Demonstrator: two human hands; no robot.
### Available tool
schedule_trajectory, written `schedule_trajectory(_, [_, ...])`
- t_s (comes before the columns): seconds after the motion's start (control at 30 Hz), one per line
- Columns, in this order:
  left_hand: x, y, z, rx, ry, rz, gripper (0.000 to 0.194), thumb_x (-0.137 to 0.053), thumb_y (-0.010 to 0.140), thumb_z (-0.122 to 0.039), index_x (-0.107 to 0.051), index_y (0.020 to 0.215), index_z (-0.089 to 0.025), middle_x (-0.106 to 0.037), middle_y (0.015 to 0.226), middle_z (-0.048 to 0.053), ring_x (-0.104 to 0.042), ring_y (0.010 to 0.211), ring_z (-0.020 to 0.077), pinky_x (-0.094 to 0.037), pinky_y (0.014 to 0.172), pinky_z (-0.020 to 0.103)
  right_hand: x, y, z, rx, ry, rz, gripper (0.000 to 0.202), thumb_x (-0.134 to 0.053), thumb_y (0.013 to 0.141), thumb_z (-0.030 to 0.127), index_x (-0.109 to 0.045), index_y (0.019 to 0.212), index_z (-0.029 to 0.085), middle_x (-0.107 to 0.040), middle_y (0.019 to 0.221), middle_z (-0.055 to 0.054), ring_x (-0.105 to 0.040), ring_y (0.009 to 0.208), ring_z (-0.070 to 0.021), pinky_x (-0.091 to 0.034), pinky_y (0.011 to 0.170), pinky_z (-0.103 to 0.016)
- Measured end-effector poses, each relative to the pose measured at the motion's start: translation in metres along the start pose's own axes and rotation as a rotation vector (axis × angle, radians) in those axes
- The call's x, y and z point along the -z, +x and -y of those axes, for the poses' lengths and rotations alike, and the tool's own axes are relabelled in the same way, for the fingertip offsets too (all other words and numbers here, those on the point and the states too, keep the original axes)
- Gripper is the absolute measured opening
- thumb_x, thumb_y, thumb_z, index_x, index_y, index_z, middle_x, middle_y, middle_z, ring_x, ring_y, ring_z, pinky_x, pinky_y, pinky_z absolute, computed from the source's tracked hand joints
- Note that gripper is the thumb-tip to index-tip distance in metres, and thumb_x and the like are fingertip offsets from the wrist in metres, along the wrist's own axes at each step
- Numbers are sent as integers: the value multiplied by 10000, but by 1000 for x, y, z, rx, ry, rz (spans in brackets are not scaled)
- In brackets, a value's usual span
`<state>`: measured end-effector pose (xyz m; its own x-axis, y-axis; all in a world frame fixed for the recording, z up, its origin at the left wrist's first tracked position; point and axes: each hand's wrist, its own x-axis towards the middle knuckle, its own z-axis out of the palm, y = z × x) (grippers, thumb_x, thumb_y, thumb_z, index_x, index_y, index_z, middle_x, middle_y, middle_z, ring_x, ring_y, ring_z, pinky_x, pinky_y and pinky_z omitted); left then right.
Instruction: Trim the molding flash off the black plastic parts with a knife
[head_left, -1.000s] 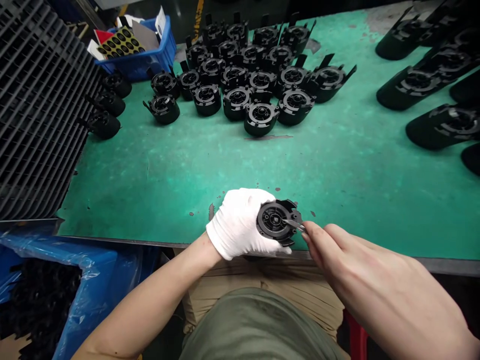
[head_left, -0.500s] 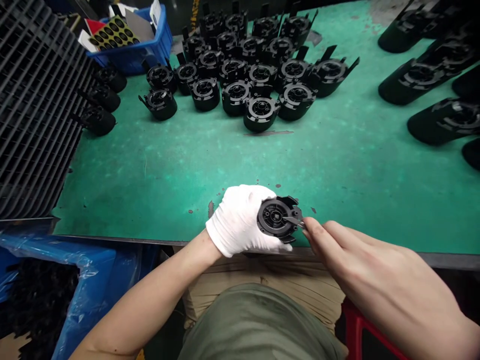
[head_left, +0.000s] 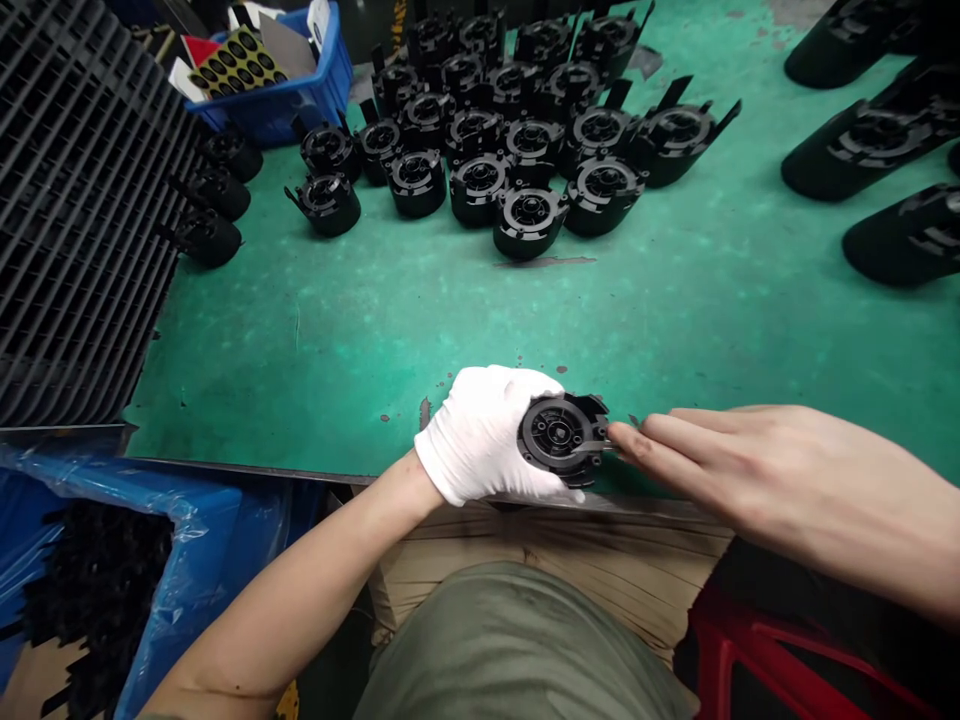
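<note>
My left hand (head_left: pixel 487 435), in a white glove, is closed around a round black plastic housing (head_left: pixel 556 432) near the table's front edge. The housing's ribbed round face, with a small hub in the middle, is turned up toward me. In my bare right hand (head_left: pixel 697 455) is a thin pointed metal tool (head_left: pixel 595 446), pinched between the fingers. Its tip lies over the lower right of the housing's face. Whether it is a small blade or tweezers I cannot make out.
Several black housings (head_left: pixel 529 222) stand grouped on the green table (head_left: pixel 360 330). Taller black cylinders (head_left: pixel 904 240) are at the right. A blue bin (head_left: pixel 315 95) holds sticker sheets; stacked dark trays (head_left: pixel 67 220) rise at the left. Below are a plastic-lined blue crate (head_left: pixel 199 560) and a red stool (head_left: pixel 720 650).
The tool's tip has shifted from beside the central hub to the lower right of the housing's face. My right hand has swung round, its wrist now higher. The left hand keeps its hold.
</note>
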<state>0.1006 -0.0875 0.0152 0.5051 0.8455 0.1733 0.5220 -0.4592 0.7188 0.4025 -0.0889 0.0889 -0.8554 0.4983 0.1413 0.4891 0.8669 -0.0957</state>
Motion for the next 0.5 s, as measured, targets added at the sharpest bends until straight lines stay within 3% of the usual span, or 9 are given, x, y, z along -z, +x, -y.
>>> schedule_trajectory(0.1, [2, 0, 0, 5, -12, 2, 979, -992, 651, -921, -809, 1282, -195, -916, 1188, 145, -903, 1115, 431, -701, 1044, 540, 5, 8, -16, 279, -26, -7, 563, -285, 1213, 43, -829, 1347, 98, -768, 906, -49, -679, 768, -157, -507, 699, -328])
schedule_trajectory(0.13, [2, 0, 0, 4, -17, 2, 959, -997, 659, -907, -810, 1275, -196, -917, 1193, 142, -904, 1111, 429, -701, 1040, 536, 6, 10, -20, 292, -28, -6, 573, -263, 1236, 67, -828, 1335, 93, -745, 883, -40, -657, 747, -149, -488, 688, -326])
schedule_trajectory(0.27, [2, 1, -1, 6, -41, -8, 841, -1039, 650, -849, -833, 1188, -235, -919, 1142, 109, -910, 1075, 411, -702, 980, 496, 4, 5, -20, 134, 14, -28, 519, -319, 1296, 236, -821, 1205, 146, -710, 866, -19, -637, 680, -130, -464, 645, -328])
schedule_trajectory(0.37, [1, 2, 0, 11, -54, -12, 840, -1023, 643, -875, -834, 1161, -241, -913, 1104, 107, -910, 1052, 409, -705, 954, 492, -3, -8, -6, -70, 43, -68, 373, -451, 1274, 325, -794, 1203, 197, -688, 854, -14, -638, 639, -152, -422, 569, -368])
schedule_trajectory(0.5, [-1, -3, 0, -34, -23, -38, 916, -991, 694, -865, -788, 1284, -195, -906, 1156, 136, -906, 1103, 418, -722, 1018, 536, -8, -23, 20, -182, 62, -94, 242, -552, 1232, 336, -757, 1272, 213, -690, 867, -11, -667, 642, -173, -460, 550, -371])
